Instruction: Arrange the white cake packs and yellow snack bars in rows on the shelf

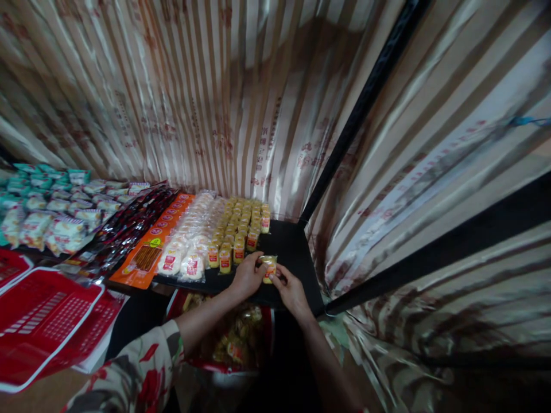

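Between my two hands is a small yellow snack packet [270, 268] with a red and white label, just above the front of the black shelf [286, 244]. The fingers of my left hand [249, 276] pinch its left side. On its right edge, my right hand [291, 289] grips with thumb and fingers. Rows of matching yellow snack packets [239, 248] stand on the shelf just beyond and left of my hands. To their left lie rows of white round packaged snacks [192, 265].
Further left are an orange snack bag [146, 255], dark shiny packets [129, 229], white packets [66, 232] and green packets [41, 178]. Red baskets [51, 321] sit at lower left. Below the shelf, a red-edged container [272, 332] holds more packets. A black post [344, 137] rises at right.
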A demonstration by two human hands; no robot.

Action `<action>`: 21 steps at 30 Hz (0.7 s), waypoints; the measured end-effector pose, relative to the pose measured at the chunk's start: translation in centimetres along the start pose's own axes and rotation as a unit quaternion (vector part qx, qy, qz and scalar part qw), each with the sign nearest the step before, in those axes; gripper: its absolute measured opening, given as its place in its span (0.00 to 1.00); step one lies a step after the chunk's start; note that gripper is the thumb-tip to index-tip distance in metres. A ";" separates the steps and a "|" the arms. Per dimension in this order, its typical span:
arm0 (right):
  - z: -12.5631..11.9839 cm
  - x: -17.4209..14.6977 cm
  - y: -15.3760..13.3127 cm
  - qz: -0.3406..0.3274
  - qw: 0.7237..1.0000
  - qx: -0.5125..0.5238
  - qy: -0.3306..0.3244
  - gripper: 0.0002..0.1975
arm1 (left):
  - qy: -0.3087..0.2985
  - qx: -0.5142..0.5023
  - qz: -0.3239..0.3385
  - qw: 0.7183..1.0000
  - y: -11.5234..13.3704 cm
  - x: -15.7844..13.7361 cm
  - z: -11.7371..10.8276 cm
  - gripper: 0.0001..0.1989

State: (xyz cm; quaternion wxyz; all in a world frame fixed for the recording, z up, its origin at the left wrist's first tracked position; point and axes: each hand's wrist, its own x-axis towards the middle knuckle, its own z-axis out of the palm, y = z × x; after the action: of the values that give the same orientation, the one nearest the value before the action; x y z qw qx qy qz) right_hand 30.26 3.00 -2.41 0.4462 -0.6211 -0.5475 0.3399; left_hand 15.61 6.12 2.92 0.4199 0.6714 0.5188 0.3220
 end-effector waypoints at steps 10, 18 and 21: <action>-0.1 8.5 2.3 0.002 0.995 -0.073 0.073 0.19 | 0.024 -0.096 -0.007 0.995 0.5 4.1 4.6 0.21; 0.1 12.5 1.7 0.001 0.989 -0.128 0.077 0.18 | 0.023 -0.086 -0.042 0.995 0.7 6.8 5.5 0.21; 0.5 13.6 1.5 -0.005 0.987 -0.145 0.073 0.17 | 0.029 -0.097 -0.050 0.994 0.6 7.4 5.5 0.22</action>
State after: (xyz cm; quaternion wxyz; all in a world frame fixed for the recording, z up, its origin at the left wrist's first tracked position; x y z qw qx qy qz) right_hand 32.66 16.47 -3.13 0.3912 -0.6998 -0.5600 0.2086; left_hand 22.56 11.94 0.99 0.4837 0.5908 0.5300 0.3688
